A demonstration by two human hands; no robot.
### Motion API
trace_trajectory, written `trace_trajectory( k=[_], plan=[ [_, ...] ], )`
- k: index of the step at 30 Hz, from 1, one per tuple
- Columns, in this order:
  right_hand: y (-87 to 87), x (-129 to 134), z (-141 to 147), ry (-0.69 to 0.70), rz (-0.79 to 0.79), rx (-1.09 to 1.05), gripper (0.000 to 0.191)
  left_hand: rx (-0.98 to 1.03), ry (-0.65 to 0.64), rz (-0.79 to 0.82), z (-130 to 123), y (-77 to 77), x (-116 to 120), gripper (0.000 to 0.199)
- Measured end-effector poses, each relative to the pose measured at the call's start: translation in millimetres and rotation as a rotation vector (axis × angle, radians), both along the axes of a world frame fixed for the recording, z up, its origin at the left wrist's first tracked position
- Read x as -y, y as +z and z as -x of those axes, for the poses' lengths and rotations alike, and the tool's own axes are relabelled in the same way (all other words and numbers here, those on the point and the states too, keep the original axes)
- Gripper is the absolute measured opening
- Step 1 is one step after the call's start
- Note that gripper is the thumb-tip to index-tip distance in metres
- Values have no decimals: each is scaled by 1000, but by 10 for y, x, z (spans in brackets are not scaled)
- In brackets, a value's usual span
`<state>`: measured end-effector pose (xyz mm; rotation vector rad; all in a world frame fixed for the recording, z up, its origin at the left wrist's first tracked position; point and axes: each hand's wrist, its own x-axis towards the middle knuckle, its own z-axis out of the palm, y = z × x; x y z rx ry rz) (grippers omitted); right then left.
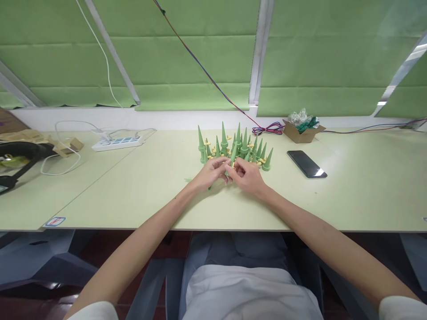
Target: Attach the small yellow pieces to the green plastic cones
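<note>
Between my two hands a green cone [234,152] points upward, tilted slightly to the right. My left hand [213,172] has its fingers closed around the cone's lower part. At the cone's base my right hand [247,176] pinches a small yellow piece [233,165], partly hidden by the fingers. Behind the hands stands a cluster of green cones [223,138], several of them on round bases, with small yellow pieces among them. One more cone [267,161] is upright at the cluster's right edge. A thin green piece lies on the table left of my left hand.
On the pale table [150,200], a black phone [307,164] lies to the right. Behind it sits a cardboard box [302,134] with plastic and green material, beside a coiled red-blue cable [268,129]. A white power strip [118,143] and a black object [25,162] are left.
</note>
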<state>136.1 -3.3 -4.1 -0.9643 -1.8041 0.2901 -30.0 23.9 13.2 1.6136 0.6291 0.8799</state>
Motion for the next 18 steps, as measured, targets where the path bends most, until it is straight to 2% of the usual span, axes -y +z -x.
trace_trajectory(
  k=[18],
  plan=[
    [-50,-5,30,32,-14,56,31,-63,-22,-87,-8,39,47,40]
  ],
)
